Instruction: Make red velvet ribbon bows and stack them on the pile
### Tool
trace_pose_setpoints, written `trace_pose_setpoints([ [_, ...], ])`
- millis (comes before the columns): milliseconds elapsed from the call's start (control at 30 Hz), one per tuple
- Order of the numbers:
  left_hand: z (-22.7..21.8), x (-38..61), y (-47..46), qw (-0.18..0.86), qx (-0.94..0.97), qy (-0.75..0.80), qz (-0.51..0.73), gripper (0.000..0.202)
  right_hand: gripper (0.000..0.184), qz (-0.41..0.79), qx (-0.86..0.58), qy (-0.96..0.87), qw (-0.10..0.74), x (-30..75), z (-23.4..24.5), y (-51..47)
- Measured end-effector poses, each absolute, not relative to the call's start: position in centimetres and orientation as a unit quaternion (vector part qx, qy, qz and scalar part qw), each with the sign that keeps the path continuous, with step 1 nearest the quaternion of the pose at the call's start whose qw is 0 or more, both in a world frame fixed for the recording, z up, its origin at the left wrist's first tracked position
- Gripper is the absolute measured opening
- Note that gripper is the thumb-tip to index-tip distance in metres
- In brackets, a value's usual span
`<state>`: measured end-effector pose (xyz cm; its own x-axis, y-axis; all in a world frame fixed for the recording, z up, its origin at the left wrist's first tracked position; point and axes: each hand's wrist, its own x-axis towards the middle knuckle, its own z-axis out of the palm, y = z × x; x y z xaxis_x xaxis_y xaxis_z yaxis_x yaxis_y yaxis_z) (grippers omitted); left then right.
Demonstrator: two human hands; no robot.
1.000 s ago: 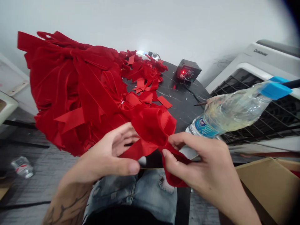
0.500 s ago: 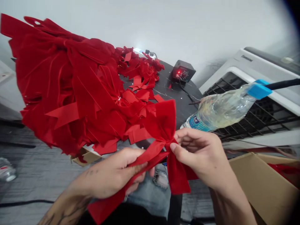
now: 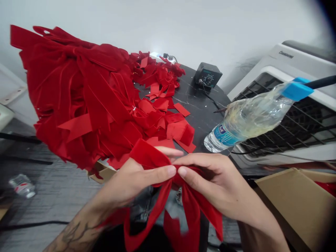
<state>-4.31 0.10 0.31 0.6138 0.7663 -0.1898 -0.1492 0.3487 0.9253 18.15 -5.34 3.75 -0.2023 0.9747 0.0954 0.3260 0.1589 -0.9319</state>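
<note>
So on my feed the left hand [image 3: 131, 180] has its thumb pressed down on a red velvet bow [image 3: 179, 180], right by the gathered middle. Most of its fingers are tucked behind the ribbon, with just one poking out above, so I can't tell how they're curled. The right hand [image 3: 216, 178] is pinching the same bow from the other side, thumb on the front, index finger along the top, the rest hidden. Thumb tips are nearly touching, and they cover whatever's cinching the centre. The bow's up in front of the person's lap, near the table edge, tails hanging down. One strip loops low, the bottom bits are smeary and run out of my view.

Past the hands there's a huge heap of red velvet bows [image 3: 78, 91], too tangled to count, hiding a good chunk of the black marbled tabletop [image 3: 193, 92]. Clear plastic bottle [image 3: 249, 120] is tilted over on the right, cloudy enough that I can't make out what's inside. Behind it, a white air cooler [image 3: 271, 64] gets cut off by the frame, same with the cardboard box [image 3: 286, 199] below. Small black control box [image 3: 208, 75] at the back, markings too tiny to read.
</note>
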Motion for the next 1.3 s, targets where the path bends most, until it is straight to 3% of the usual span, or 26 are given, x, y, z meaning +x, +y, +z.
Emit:
trace_pose_setpoints([
  [100,0.1,-2.6,-0.2,0.76,0.484,0.293,0.32,0.023,0.014,0.372,-0.524,-0.646,0.412,18.3,3.6,-5.6],
  [267,-0.5,-2.3,-0.4,0.694,0.51,0.344,0.374,0.016,0.018,0.195,-0.515,-0.712,0.436,18.8,3.2,-6.0],
  [400,-0.4,-2.3,-0.3,0.64,0.548,0.369,0.394,0.017,0.025,0.182,-0.502,-0.738,0.413,18.9,3.6,-6.1],
  [500,-0.4,-2.3,-0.3,0.637,0.551,0.362,0.4,0.016,0.015,0.187,-0.504,-0.734,0.416,18.7,3.9,-5.9],
  [733,0.9,-2.0,-0.6,0.515,0.643,0.401,0.4,0.009,0.015,0.227,-0.495,-0.707,0.452,18.2,3.6,-5.9],
  [900,1.8,-2.2,-0.7,0.519,0.662,0.352,0.41,0.006,0.015,0.313,-0.504,-0.624,0.508,17.8,2.7,-5.8],
  [1000,1.7,-2.6,-0.2,0.532,0.667,0.321,0.412,0.007,0.022,0.401,-0.495,-0.553,0.537,17.7,2.1,-5.4],
  [1200,0.6,-3.8,1.5,0.587,0.668,0.298,0.348,0.03,0.046,0.523,-0.495,-0.418,0.553,17.4,1.3,-4.9],
  [1300,0.4,-4.0,1.9,0.608,0.655,0.331,0.302,0.02,0.058,0.561,-0.5,-0.376,0.541,17.4,1.3,-4.9],
])
